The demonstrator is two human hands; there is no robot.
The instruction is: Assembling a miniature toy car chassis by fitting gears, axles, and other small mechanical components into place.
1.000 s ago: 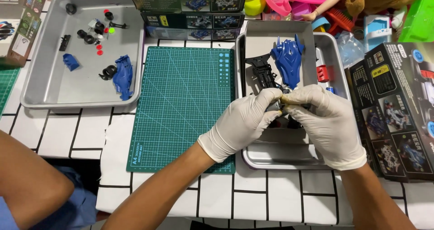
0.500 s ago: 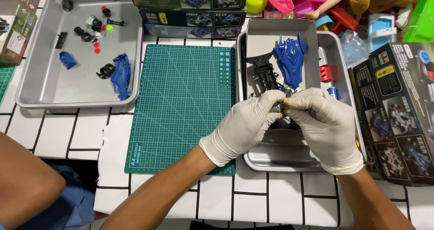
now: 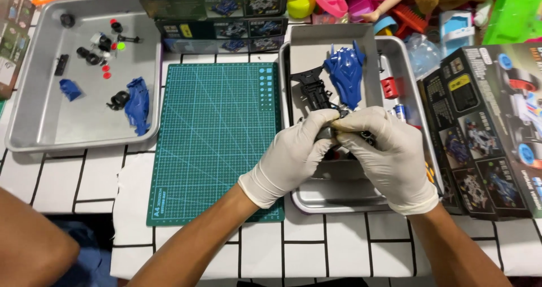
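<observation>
Over the right metal tray (image 3: 344, 199), left hand (image 3: 293, 154) and right hand (image 3: 389, 151) are pinching together on a small dark part (image 3: 333, 130) — fingertips meeting, just below the blue car body (image 3: 344, 78).

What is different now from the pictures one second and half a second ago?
Very little. Both gloved hands, left hand and right hand, remain together over the right tray, fingers still pinching a small dark part; nothing was taken up or let go. Any movement of the hands is slight. The blue car body, black chassis, green cutting mat and left tray lie as before.
</observation>
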